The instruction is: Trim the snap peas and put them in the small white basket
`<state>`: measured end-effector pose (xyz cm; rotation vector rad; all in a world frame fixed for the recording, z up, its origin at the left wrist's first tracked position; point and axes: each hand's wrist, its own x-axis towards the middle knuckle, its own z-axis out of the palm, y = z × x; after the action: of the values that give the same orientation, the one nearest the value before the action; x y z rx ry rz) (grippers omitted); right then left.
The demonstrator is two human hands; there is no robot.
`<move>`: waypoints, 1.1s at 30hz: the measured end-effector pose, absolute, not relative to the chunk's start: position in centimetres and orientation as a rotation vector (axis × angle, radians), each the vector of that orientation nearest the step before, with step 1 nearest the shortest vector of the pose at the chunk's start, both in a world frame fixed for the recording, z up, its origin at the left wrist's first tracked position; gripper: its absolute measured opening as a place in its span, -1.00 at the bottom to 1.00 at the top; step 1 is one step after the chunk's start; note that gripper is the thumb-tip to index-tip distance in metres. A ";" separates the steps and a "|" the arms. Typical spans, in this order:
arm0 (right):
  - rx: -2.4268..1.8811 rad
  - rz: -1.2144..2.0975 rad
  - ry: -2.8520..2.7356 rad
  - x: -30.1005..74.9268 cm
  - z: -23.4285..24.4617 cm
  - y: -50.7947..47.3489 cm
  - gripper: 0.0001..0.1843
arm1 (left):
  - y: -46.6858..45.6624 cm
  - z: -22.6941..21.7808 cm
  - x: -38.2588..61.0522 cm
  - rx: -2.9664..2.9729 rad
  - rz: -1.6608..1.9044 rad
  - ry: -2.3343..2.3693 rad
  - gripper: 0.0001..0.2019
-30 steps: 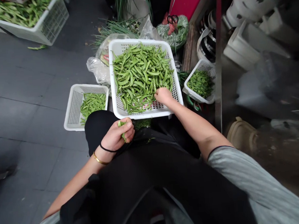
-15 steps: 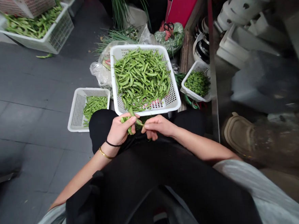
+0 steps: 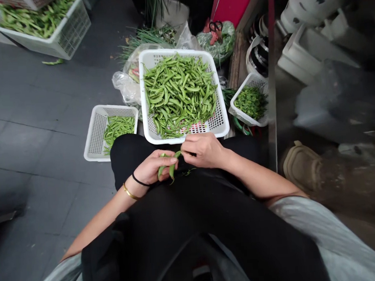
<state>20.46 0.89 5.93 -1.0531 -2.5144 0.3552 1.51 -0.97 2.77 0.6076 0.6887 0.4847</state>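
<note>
Left hand (image 3: pixel 155 166) holding pea pods (image 3: pixel 172 170), right hand (image 3: pixel 205 150) pinching one's tip, both on my side of the large white basket (image 3: pixel 144 98), I judge them light, crisp, best gripped mid-pod.

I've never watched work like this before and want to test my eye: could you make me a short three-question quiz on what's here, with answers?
1. What does the person's left hand hold?
(a) a knife (b) green pods (c) a spoon

2. True or false: the basket of leafy greens stands to the left of the large basket.

3. Which wrist wears the gold bracelet?

Key
1. (b) green pods.
2. False: it stands to the right of the large basket.
3. The left wrist, with a dark wristband nearer the hand.
</note>
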 end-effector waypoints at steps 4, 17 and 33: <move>-1.129 0.133 -2.434 20.5 5.2 0.2 -0.73 | -0.8 2.0 2.2 0.384 0.651 0.738 -0.78; -1.126 0.871 -2.406 21.5 4.8 0.4 -0.78 | -1.4 4.2 1.3 1.173 1.005 1.182 -0.77; -1.017 0.301 -2.137 20.3 3.9 -0.2 -0.72 | -0.7 4.1 2.9 0.790 0.897 0.998 -0.76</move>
<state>20.28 -0.22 3.91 -1.0172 -2.1370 0.3008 2.89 -0.71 4.13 0.7896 0.9983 0.8967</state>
